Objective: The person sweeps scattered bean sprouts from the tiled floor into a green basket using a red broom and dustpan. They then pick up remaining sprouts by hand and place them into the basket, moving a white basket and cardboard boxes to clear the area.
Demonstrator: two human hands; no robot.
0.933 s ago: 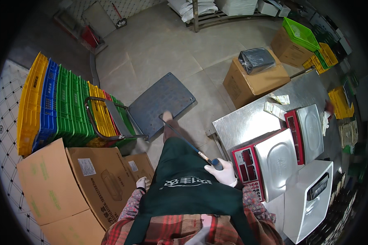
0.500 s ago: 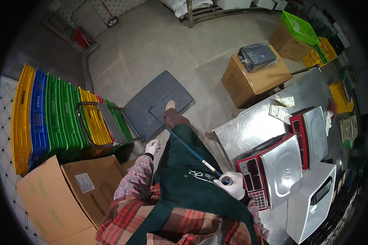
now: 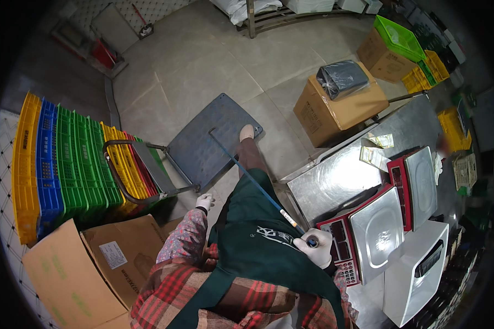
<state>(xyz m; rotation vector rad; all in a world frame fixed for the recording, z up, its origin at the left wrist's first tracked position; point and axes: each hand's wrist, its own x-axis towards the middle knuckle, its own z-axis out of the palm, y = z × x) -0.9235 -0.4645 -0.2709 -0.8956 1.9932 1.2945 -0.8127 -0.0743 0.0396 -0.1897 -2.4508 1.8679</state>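
Observation:
My gloved right hand (image 3: 318,249) is closed round the handle end of a long blue hooked rod (image 3: 262,193). The rod slants up and left across my dark green apron, and its bent tip appears over the grey platform trolley (image 3: 203,131). Whether the tip touches the platform cannot be told. My gloved left hand (image 3: 205,201) hangs with nothing in it, fingers loosely apart, just below the trolley's folding handle (image 3: 111,164). One shoe (image 3: 247,132) shows at the platform's right edge.
Stacked yellow, blue and green crates (image 3: 74,164) stand at left, above an open cardboard box (image 3: 121,252). On the right, a steel table (image 3: 335,170) bears two red scales (image 3: 376,230) and a white bin (image 3: 400,290). A taped carton (image 3: 340,107) stands behind it.
My foot has shifted right across the platform. The rod's bent tip has moved up and right with it, while my right hand keeps its grip. My left hand has dropped slightly.

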